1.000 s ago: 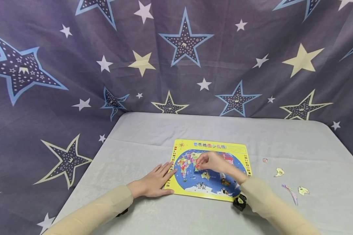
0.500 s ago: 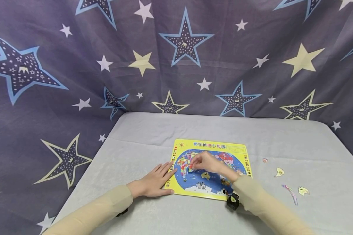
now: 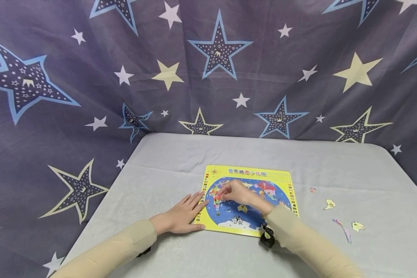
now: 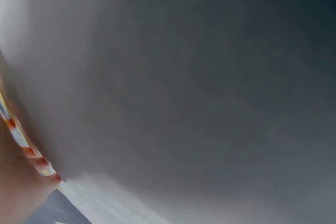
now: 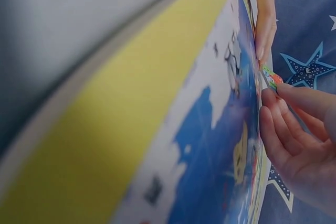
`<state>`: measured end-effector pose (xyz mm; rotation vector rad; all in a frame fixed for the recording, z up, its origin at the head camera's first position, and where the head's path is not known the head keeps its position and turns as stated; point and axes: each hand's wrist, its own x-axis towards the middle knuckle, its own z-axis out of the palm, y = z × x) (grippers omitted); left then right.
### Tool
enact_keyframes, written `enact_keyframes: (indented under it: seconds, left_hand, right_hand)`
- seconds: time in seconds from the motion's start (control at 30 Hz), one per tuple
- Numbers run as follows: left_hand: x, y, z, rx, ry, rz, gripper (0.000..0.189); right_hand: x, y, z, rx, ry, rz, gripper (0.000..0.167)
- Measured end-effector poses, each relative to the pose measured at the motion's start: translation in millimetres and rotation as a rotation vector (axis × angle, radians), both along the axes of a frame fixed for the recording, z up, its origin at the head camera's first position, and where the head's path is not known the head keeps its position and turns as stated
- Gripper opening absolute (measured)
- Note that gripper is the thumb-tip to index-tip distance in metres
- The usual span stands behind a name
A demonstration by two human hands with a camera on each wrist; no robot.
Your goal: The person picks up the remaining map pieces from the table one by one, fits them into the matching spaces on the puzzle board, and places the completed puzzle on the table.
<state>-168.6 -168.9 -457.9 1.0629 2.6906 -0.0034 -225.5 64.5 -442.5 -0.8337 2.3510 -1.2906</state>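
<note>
A yellow-bordered world map puzzle board (image 3: 210, 224) lies on the grey-covered table, its blue ocean partly filled with coloured map shapes. My left hand (image 3: 178, 217) rests palm down at the board's left edge, fingers spread over the border. Over the map's left part, my right hand (image 3: 239, 193) pinches a small multicoloured puzzle piece (image 5: 272, 78) between thumb and fingers. In the right wrist view the piece stands tilted, close over the board, its lower end near the surface. The head view mostly hides this piece behind the fingers.
Right of the board lie a small reddish piece (image 3: 313, 190), a cream piece (image 3: 329, 204), another cream piece (image 3: 357, 226) and a thin purple strip (image 3: 346, 233). A star-patterned curtain (image 3: 278, 77) hangs behind the table. A black wrist device (image 3: 267, 237) sits under the right sleeve.
My right hand has moved left across the map with the puzzle piece, from near the middle to the left-hand shapes. The left hand and loose pieces stay put.
</note>
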Motion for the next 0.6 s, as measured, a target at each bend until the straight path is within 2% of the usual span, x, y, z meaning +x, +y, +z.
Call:
enact_keyframes:
  seconds: [0.37,0.6]
  left_hand:
    - [-0.5,-0.2,-1.5,-0.003,0.001,-0.003,0.080]
    - [-0.8,-0.9,-2.9,0.006,0.005,-0.004,0.081]
  right_hand:
    - [-1.0,-6.7,-1.1,-0.005,0.024,-0.003,0.011]
    - [-2.4,-9.6,-1.5,0.040,0.052,-0.008,0.011]
